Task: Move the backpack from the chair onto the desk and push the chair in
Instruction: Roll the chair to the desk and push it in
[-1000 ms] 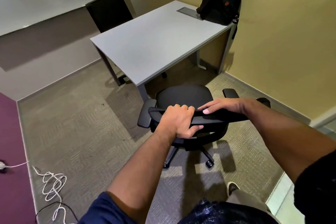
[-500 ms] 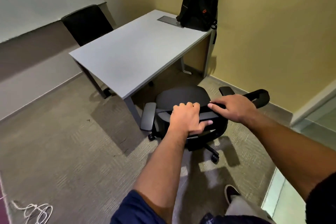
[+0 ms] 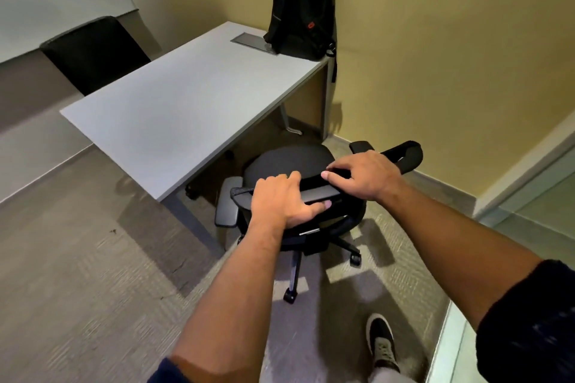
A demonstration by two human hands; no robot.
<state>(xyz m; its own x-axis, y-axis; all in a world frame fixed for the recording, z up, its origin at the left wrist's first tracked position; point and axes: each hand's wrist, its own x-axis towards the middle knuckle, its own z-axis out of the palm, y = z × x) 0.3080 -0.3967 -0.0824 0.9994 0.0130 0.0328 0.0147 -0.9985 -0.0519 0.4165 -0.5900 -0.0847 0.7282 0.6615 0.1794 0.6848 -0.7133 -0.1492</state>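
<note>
A black backpack (image 3: 303, 3) stands upright at the far right corner of the grey desk (image 3: 186, 96), leaning on the yellow wall. The black swivel chair (image 3: 286, 165) is at the desk's near side, its seat's front edge just under the desktop rim. My left hand (image 3: 284, 200) is shut over the top of the chair's backrest. My right hand (image 3: 362, 176) grips the same backrest top a little further right. The chair's wheels and base show below my hands.
A second black chair (image 3: 93, 53) stands at the desk's far left side, by the whiteboard wall. A grey cable flap (image 3: 253, 43) lies in the desktop beside the backpack. A glass partition (image 3: 529, 190) runs on the right. My shoe (image 3: 381, 342) is on the carpet behind the chair.
The chair has rolled forward toward the desk, with both hands holding its backrest. The view has shifted closer and to the right, so the backpack now shows whole.
</note>
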